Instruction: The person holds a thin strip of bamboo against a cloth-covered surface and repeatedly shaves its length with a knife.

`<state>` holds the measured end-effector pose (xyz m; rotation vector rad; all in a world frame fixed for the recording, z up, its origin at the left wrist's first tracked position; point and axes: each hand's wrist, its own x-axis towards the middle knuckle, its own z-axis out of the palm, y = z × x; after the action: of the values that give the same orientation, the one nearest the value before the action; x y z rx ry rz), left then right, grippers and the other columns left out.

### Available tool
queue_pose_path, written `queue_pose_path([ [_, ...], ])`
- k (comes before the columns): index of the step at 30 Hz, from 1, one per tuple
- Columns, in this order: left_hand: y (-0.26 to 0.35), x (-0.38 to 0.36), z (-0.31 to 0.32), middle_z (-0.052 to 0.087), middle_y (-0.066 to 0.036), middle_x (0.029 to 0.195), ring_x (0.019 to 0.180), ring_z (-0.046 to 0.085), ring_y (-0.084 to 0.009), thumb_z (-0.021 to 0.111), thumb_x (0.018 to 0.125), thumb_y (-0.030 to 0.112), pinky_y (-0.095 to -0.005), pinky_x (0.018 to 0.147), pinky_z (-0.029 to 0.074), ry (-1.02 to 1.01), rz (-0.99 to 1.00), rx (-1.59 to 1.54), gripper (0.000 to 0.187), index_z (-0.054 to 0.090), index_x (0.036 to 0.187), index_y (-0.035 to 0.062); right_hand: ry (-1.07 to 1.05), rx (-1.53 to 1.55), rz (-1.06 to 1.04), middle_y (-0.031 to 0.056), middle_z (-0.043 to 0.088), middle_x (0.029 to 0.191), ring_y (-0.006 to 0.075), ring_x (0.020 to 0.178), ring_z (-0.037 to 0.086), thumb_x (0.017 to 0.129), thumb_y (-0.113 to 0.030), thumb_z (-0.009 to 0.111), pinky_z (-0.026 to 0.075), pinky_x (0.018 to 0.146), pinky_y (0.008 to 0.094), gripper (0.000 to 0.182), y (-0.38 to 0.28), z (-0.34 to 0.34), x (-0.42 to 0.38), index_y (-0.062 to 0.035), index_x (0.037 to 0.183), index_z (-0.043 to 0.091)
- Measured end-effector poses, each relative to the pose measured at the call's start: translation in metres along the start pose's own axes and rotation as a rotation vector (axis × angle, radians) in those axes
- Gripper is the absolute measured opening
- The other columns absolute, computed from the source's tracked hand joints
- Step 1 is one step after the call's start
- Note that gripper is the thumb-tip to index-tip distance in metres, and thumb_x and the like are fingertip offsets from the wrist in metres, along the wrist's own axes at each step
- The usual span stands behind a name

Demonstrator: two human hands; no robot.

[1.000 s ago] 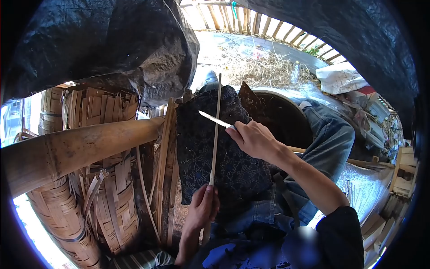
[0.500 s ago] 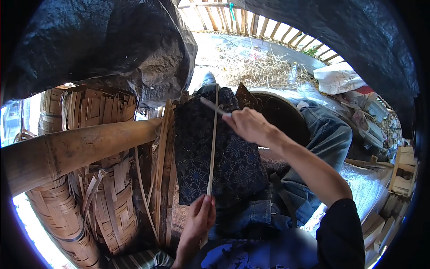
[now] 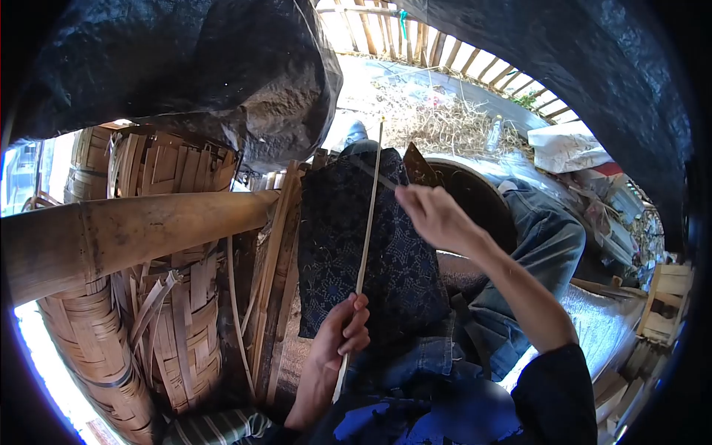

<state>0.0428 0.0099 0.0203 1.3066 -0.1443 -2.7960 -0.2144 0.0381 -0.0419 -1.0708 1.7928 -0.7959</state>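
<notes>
My left hand (image 3: 340, 337) is closed round a long, thin bamboo strip (image 3: 370, 222), whose tail hangs below the fist towards my lap. From there the strip runs up and slightly right over a dark blue patterned cloth (image 3: 334, 245) spread across my leg. Closed on the handle of a knife (image 3: 377, 175), my right hand (image 3: 443, 215) is to the right of the strip's upper part. The blade, blurred, points up and left and crosses the strip. My fingers hide the handle.
A thick bamboo pole (image 3: 170, 226) juts in from the left, before tall woven bamboo baskets (image 3: 96, 348). Upright slats (image 3: 278, 274) stand beside the cloth. Right of it lies a round dark container (image 3: 475, 200). Black plastic sheeting (image 3: 185, 74) hangs overhead; dry straw (image 3: 437, 122) covers ground ahead.
The strip reaches farther forward and leans more to the right, with a tail now showing below my left fist. My right hand and knife have shifted right and slightly down; the whole view has shifted slightly.
</notes>
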Motion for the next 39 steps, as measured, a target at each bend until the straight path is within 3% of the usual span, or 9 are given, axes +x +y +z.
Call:
queue_pose_path([
  [6, -0.005, 0.001, -0.007, 0.032, 0.005, 0.05, 0.03, 0.022, -0.0051, 0.03, 0.103, 0.026, -0.0189, 0.033, 0.02, -0.072, -0.041, -0.349, 0.023, 0.045, 0.091, 0.0129, 0.14, -0.187, -0.14, 0.0199, 0.052, 0.051, 0.0375, 0.043, 0.053, 0.098, -0.034, 0.045, 0.04, 0.041, 0.0442, 0.05, 0.005, 0.026, -0.028, -0.0008, 0.061, 0.05],
  [23, -0.016, -0.035, -0.006, 0.028, 0.005, 0.048, 0.029, 0.021, -0.0044, 0.032, 0.102, 0.025, -0.0199, 0.033, 0.019, -0.058, -0.066, -0.467, 0.022, 0.044, 0.089, 0.0114, 0.017, -0.328, 0.063, 0.0152, 0.051, 0.048, 0.026, 0.043, 0.055, 0.101, -0.037, 0.031, 0.049, 0.05, 0.0408, 0.058, 0.029, -0.005, 0.063, 0.0003, 0.062, 0.052],
  [26, -0.011, -0.035, -0.004, 0.029, 0.005, 0.048, 0.03, 0.021, -0.0046, 0.034, 0.102, 0.027, -0.0207, 0.032, 0.02, -0.005, -0.056, -0.385, 0.023, 0.044, 0.089, 0.0109, 0.175, -0.379, 0.138, 0.021, 0.06, 0.068, 0.0289, 0.06, 0.06, 0.102, -0.038, 0.026, 0.051, 0.067, 0.0424, 0.055, 0.062, -0.012, 0.103, 0.0038, 0.082, 0.056],
  [28, 0.0, -0.037, 0.006, 0.031, 0.004, 0.049, 0.031, 0.023, -0.0047, 0.038, 0.101, 0.028, -0.0203, 0.032, 0.02, 0.068, 0.025, 0.154, 0.022, 0.046, 0.093, 0.0091, 0.137, -0.088, 0.418, 0.0207, 0.062, 0.092, 0.0343, 0.08, 0.062, 0.101, -0.042, 0.022, 0.046, 0.08, 0.0476, 0.054, 0.028, -0.029, 0.097, 0.0024, 0.098, 0.053],
  [30, 0.002, -0.03, 0.005, 0.037, 0.003, 0.053, 0.035, 0.028, -0.0047, 0.041, 0.1, 0.028, -0.0197, 0.032, 0.022, 0.112, 0.09, 0.212, 0.022, 0.048, 0.099, 0.0067, 0.217, -0.162, 0.233, 0.0272, 0.051, 0.122, 0.0343, 0.118, 0.048, 0.099, -0.05, 0.02, 0.038, 0.098, 0.0464, 0.065, 0.03, -0.033, 0.081, 0.003, 0.13, 0.042],
  [31, 0.001, -0.023, 0.01, 0.039, 0.002, 0.054, 0.034, 0.03, -0.005, 0.04, 0.1, 0.027, -0.0197, 0.032, 0.024, 0.216, 0.163, 0.379, 0.022, 0.049, 0.101, 0.0063, 0.393, -0.202, 0.021, 0.0111, 0.049, 0.059, 0.0206, 0.051, 0.049, 0.101, -0.037, 0.032, 0.044, 0.051, 0.0419, 0.045, 0.028, -0.021, 0.066, 0.0013, 0.086, 0.051],
  [32, 0.002, -0.016, 0.012, 0.042, 0.002, 0.055, 0.034, 0.032, -0.0053, 0.039, 0.101, 0.026, -0.0198, 0.032, 0.025, 0.317, 0.231, 0.552, 0.023, 0.05, 0.102, 0.0059, 0.152, -0.112, 0.07, 0.0051, 0.044, 0.052, 0.0122, 0.039, 0.038, 0.102, -0.033, 0.033, 0.033, 0.035, 0.0343, 0.04, 0.018, -0.022, 0.048, -0.001, 0.083, 0.049],
  [33, 0.002, -0.01, 0.011, 0.046, 0.0, 0.06, 0.037, 0.036, -0.0054, 0.042, 0.1, 0.026, -0.0203, 0.034, 0.028, 0.325, 0.263, 0.643, 0.023, 0.05, 0.103, 0.0045, 0.248, -0.185, -0.165, -0.0007, 0.04, 0.047, 0.0061, 0.032, 0.03, 0.102, -0.031, 0.033, 0.024, 0.029, 0.0278, 0.039, 0.02, -0.012, 0.031, -0.0032, 0.079, 0.048],
  [39, 0.002, 0.013, 0.021, 0.054, -0.002, 0.063, 0.039, 0.042, -0.0059, 0.047, 0.098, 0.025, -0.0208, 0.037, 0.032, 0.402, 0.339, 0.845, 0.023, 0.052, 0.099, 0.0029, 0.027, -0.235, -0.219, 0.007, 0.047, 0.044, 0.0185, 0.032, 0.046, 0.097, -0.03, 0.047, 0.036, 0.033, 0.0338, 0.036, -0.025, 0.02, -0.06, -0.0024, 0.075, 0.05],
])
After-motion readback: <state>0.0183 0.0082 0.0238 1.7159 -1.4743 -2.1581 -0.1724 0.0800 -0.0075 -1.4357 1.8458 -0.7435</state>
